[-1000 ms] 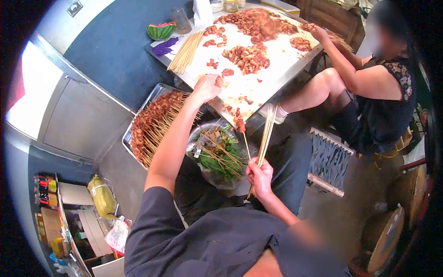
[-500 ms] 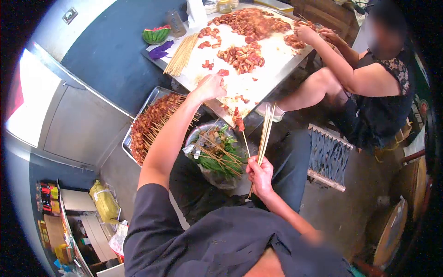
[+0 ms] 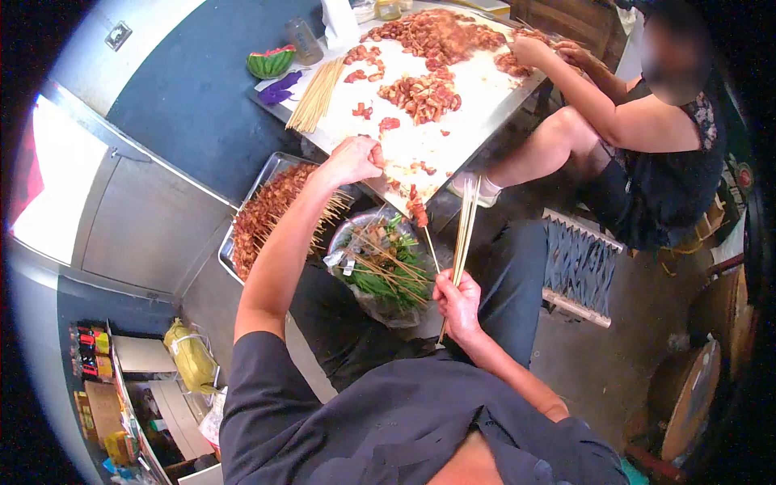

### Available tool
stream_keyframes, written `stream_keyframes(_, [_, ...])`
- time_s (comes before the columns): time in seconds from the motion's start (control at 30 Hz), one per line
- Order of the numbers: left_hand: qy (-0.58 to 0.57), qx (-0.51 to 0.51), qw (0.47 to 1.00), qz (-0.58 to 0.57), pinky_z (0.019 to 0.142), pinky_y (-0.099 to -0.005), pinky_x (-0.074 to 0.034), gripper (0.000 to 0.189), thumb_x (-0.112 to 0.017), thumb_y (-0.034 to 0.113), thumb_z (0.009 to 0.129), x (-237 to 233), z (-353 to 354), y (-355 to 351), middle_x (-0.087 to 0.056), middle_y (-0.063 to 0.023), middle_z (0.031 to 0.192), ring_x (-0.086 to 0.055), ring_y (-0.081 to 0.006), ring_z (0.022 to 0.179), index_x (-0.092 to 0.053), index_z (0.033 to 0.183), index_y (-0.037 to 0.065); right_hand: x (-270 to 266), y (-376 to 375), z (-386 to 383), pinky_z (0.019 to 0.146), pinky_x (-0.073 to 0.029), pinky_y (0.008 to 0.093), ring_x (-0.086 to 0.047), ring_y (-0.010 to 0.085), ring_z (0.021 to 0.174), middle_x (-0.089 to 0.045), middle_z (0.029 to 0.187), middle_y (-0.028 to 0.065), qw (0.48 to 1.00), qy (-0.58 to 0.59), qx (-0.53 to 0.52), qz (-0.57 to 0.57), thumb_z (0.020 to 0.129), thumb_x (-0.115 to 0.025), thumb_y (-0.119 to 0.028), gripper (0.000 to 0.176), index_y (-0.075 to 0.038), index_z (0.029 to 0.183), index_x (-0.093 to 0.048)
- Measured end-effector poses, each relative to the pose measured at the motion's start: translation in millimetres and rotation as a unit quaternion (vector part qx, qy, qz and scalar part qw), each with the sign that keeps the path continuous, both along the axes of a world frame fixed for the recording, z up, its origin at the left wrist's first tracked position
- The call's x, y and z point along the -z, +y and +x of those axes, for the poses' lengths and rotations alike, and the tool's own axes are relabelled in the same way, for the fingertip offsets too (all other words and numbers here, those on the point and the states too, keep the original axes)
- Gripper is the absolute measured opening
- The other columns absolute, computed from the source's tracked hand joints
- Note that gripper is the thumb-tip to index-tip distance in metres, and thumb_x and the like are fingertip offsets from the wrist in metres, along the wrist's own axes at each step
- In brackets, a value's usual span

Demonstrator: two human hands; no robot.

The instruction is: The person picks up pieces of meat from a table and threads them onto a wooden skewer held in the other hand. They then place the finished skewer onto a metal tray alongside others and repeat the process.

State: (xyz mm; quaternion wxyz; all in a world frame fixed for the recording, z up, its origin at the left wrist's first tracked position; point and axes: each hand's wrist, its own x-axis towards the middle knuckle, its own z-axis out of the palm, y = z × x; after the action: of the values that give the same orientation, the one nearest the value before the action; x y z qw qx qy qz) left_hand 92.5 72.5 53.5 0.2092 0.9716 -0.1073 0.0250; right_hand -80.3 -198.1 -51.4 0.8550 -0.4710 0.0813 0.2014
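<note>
My left hand [image 3: 354, 159] is over the near left edge of the metal table [image 3: 323, 139], fingers pinched together; anything between them is hidden. Pieces of red meat [image 3: 390, 124] lie just beyond it. In my right hand [image 3: 458, 303] is a bundle of bare wooden sticks [image 3: 466, 226], together with one skewer [image 3: 418, 210] that has meat threaded near its top. That skewer's meat end is by the table's near corner. Larger heaps of meat pieces [image 3: 420, 95] cover the table farther back, and loose sticks [image 3: 317, 95] lie on its left.
A tray of meat skewers [image 3: 271, 210] stands at left, beside a bowl of greens and sticks [image 3: 380, 263]. A co-worker [image 3: 647, 129] sits at the right, hands at the table. A woven stool [image 3: 578, 267] is on the floor. Watermelon [image 3: 272, 62] sits at the table's far left.
My left hand has drawn back a little to the left and toward me, away from the meat pieces. My right hand has hardly moved and keeps its sticks and skewer.
</note>
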Motion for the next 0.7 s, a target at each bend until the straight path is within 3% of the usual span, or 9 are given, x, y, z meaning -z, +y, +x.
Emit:
stream_keyframes(0.17, [0.021,0.009,0.997,0.072,0.059,-0.0373,-0.047,0.018,-0.066,0.016,0.055,-2.8,-1.5,-9.0,-0.059,-0.0117,0.063,-0.058,-0.028,0.06,-0.058,0.065,0.003,-2.1,-1.1,0.1,0.035,-0.026,0.018,-0.036,0.0033,0.04,-0.052,0.057,-0.0008,1.0,-0.003,0.002,0.005,0.086,-0.056,-0.011,0.005,-0.009,0.082,-0.054])
stream_keyframes(0.27, [0.016,0.032,0.996,0.081,0.053,-0.0342,-0.047,0.013,-0.066,0.01,0.061,-1.9,-6.6,-10.2,-0.06,-0.0093,0.062,-0.059,-0.0246,0.058,-0.055,0.064,0.004,-4.0,-2.7,-0.2,0.035,-0.026,0.0179,-0.036,0.0034,0.04,-0.052,0.057,-0.0009,1.0,0.001,0.0,0.005,0.086,-0.056,-0.011,0.005,-0.009,0.082,-0.054])
stream_keyframes(0.3, [0.076,-0.028,0.989,-0.126,0.052,-0.0328,-0.048,0.009,-0.063,0.005,0.066,-1.4,-9.4,-8.5,-0.06,-0.0091,0.064,-0.059,-0.0239,0.056,-0.054,0.066,0.004,-4.2,-3.4,-1.2,0.035,-0.026,0.0179,-0.037,0.0034,0.04,-0.052,0.057,-0.0009,1.0,0.003,0.0,0.004,0.086,-0.056,-0.011,0.005,-0.009,0.082,-0.054])
stream_keyframes(0.33, [0.132,-0.087,0.931,-0.328,0.051,-0.0313,-0.05,0.008,-0.06,0.0,0.071,-2.5,-13.7,-9.7,-0.061,-0.0089,0.066,-0.06,-0.0231,0.055,-0.052,0.069,0.004,-3.8,-3.8,-2.1,0.036,-0.026,0.018,-0.037,0.0035,0.041,-0.052,0.057,-0.0008,1.0,0.005,-0.001,0.003,0.086,-0.056,-0.011,0.005,-0.009,0.082,-0.054])
stream_keyframes(0.37, [0.132,-0.089,0.931,-0.328,0.051,-0.0313,-0.05,0.008,-0.06,0.0,0.071,-2.6,-18.4,-12.5,-0.061,-0.0089,0.066,-0.06,-0.0231,0.055,-0.052,0.069,0.004,-3.3,-3.3,-2.8,0.036,-0.026,0.018,-0.037,0.0035,0.041,-0.052,0.057,-0.0008,1.0,0.006,-0.002,0.003,0.086,-0.056,-0.011,0.005,-0.009,0.082,-0.054])
stream_keyframes(0.43, [0.103,-0.112,0.802,-0.578,0.054,-0.0323,-0.055,0.009,-0.05,-0.007,0.079,-4.4,-26.8,-18.0,-0.061,-0.0108,0.072,-0.062,-0.0242,0.057,-0.05,0.077,0.002,-2.7,-1.1,-2.5,0.035,-0.024,0.0179,-0.034,0.0031,0.039,-0.051,0.058,0.0002,1.0,-0.001,-0.012,-0.011,0.086,-0.055,-0.009,0.004,-0.009,0.083,-0.052])
stream_keyframes(0.47, [0.112,-0.124,0.786,-0.595,0.062,-0.0369,-0.057,0.009,-0.047,-0.009,0.08,1.3,-27.5,-15.4,-0.061,-0.0142,0.079,-0.065,-0.0298,0.067,-0.05,0.081,0.0,-1.9,0.3,-2.7,0.035,-0.024,0.0179,-0.034,0.0031,0.039,-0.051,0.058,0.0002,1.0,-0.002,-0.014,-0.011,0.086,-0.055,-0.009,0.004,-0.009,0.083,-0.052])
stream_keyframes(0.6, [0.051,-0.127,0.708,-0.693,0.067,-0.0378,-0.057,0.009,-0.047,-0.006,0.083,13.2,-41.6,-26.3,-0.062,-0.0182,0.089,-0.064,-0.0337,0.085,-0.05,0.089,0.0,0.2,2.6,-4.7,0.035,-0.024,0.0181,-0.034,0.0031,0.039,-0.051,0.058,0.0002,0.999,-0.017,-0.029,0.0,0.085,-0.056,-0.009,0.004,-0.009,0.083,-0.053])
stream_keyframes(0.7, [0.038,-0.124,0.694,-0.708,0.068,-0.0388,-0.057,0.011,-0.046,-0.007,0.084,13.9,-47.1,-32.8,-0.062,-0.019,0.091,-0.065,-0.0333,0.083,-0.05,0.091,0.0,0.4,2.8,-5.3,0.036,-0.025,0.0183,-0.036,0.0032,0.04,-0.052,0.058,-0.0001,0.999,-0.011,-0.04,0.003,0.086,-0.056,-0.01,0.004,-0.009,0.083,-0.054])
